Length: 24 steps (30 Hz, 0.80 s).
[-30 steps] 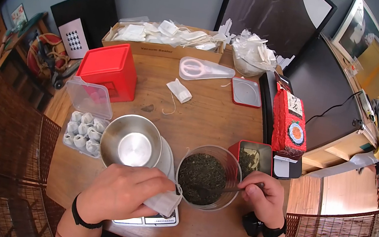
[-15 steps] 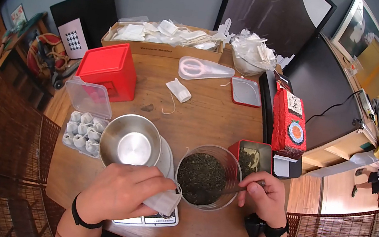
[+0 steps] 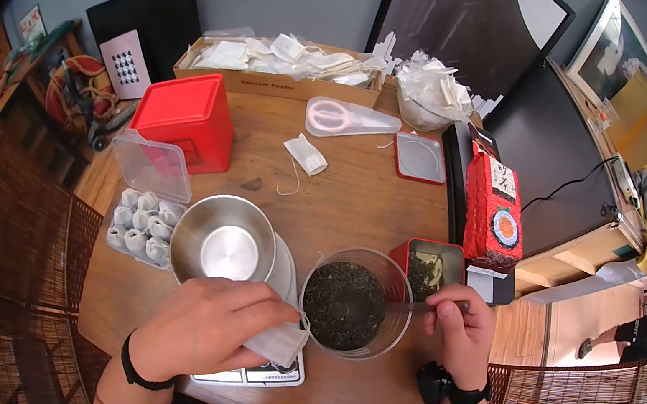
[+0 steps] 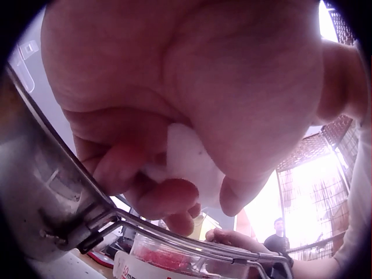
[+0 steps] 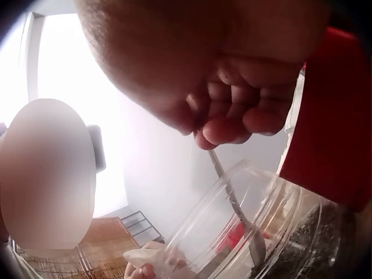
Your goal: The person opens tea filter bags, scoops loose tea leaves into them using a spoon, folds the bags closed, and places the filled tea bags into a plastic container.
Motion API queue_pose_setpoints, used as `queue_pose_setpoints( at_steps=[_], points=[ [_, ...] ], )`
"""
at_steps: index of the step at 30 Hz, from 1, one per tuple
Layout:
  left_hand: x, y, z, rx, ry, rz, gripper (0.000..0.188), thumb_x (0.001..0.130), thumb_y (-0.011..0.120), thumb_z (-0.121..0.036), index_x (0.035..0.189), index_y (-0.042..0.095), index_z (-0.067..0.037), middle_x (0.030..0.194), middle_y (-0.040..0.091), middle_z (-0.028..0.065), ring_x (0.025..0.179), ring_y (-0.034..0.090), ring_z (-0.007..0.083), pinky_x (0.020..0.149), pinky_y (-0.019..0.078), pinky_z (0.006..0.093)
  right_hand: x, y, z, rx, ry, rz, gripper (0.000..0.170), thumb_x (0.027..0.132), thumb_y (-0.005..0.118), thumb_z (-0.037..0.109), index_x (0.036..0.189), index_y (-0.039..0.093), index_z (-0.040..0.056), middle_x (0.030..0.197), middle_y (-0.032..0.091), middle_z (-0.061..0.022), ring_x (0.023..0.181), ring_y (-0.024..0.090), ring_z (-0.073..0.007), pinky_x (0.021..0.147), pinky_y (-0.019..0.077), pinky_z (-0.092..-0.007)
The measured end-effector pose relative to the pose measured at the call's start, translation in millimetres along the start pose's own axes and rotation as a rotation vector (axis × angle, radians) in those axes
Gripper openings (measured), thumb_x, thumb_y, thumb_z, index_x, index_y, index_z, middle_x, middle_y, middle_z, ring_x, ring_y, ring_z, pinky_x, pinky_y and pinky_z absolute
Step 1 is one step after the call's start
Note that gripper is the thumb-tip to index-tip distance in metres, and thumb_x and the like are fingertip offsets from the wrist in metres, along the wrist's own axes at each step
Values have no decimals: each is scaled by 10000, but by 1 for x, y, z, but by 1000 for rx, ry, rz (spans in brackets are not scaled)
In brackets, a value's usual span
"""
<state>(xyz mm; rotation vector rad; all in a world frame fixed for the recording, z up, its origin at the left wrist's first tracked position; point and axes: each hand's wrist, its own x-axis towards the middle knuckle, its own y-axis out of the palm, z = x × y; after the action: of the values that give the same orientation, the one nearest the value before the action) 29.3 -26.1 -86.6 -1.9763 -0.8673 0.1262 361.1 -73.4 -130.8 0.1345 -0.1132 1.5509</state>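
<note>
My left hand [image 3: 206, 327] holds a white empty-looking tea bag [image 3: 280, 343] above the front of a white kitchen scale [image 3: 294, 377]. In the left wrist view the tea bag [image 4: 189, 157] lies between thumb and fingers. A steel bowl [image 3: 193, 236] stands on the scale, just beyond that hand. My right hand [image 3: 462, 330] pinches the handle of a spoon [image 3: 413, 307] over the rim of a clear plastic tub [image 3: 402, 337]. Dark loose tea leaves [image 3: 335, 288] fill the tub's bottom, and the spoon's bowl [image 5: 256, 247] reaches down inside it.
Left of the steel bowl lies an open clear box of filled tea bags [image 3: 142, 226]. An open red tin [image 3: 453, 265] of leaves stands behind the tub, near a red tea packet [image 3: 496, 208]. Farther back are a red box [image 3: 188, 121], cased scissors [image 3: 345, 119] and a loose tea bag [image 3: 307, 155].
My right hand has shifted slightly upward, and the spoon's handle now lies higher across the tub's rim. The left hand stays put. A person has appeared in the background at right.
</note>
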Motion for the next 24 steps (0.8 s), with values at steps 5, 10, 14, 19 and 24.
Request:
queue_pose_setpoints(
  at_steps=[5, 10, 14, 19, 24],
  points=[
    [1, -1, 0, -4, 5, 6, 543, 662, 839, -186, 1158, 633, -113, 1033, 669, 43, 881, 682, 299, 725, 564, 395, 3, 4, 6, -265, -39, 81, 123, 983, 644, 52, 1059, 709, -20, 929, 682, -73, 777, 606, -112, 689, 470, -256],
    [1, 3, 1, 2, 3, -23, 451, 681, 845, -272, 1059, 684, -85, 992, 702, 72, 865, 690, 318, 730, 557, 405, 3, 3, 7, -225, -30, 152, 129, 959, 667, 36, 1065, 721, -14, 922, 694, -77, 806, 630, -131, 716, 481, -263],
    [0, 3, 2, 0, 12, -16, 438, 689, 843, -273, 1057, 685, -94, 988, 707, 70, 870, 689, 318, 741, 556, 410, 2, 2, 14, -200, 52, 185, 128, 959, 667, 32, 1065, 720, -17, 921, 698, -85, 816, 649, -139, 717, 495, -270],
    [0, 3, 2, 1, 14, -21, 443, 692, 843, -295, 1058, 688, -99, 964, 698, 67, 853, 681, 314, 725, 543, 407, -4, 12, 17, -25, 168, 87, 143, 926, 702, -11, 1068, 715, -18, 959, 712, -87, 839, 663, -127, 719, 502, -260],
    [0, 2, 2, 13, -4, -9, 459, 689, 842, -314, 1063, 692, -94, 932, 679, 69, 827, 671, 317, 709, 534, 410, 1, -1, 11, -145, 39, 255, 189, 911, 713, -28, 1099, 703, -18, 996, 715, -79, 864, 659, -117, 737, 507, -256]
  ],
)
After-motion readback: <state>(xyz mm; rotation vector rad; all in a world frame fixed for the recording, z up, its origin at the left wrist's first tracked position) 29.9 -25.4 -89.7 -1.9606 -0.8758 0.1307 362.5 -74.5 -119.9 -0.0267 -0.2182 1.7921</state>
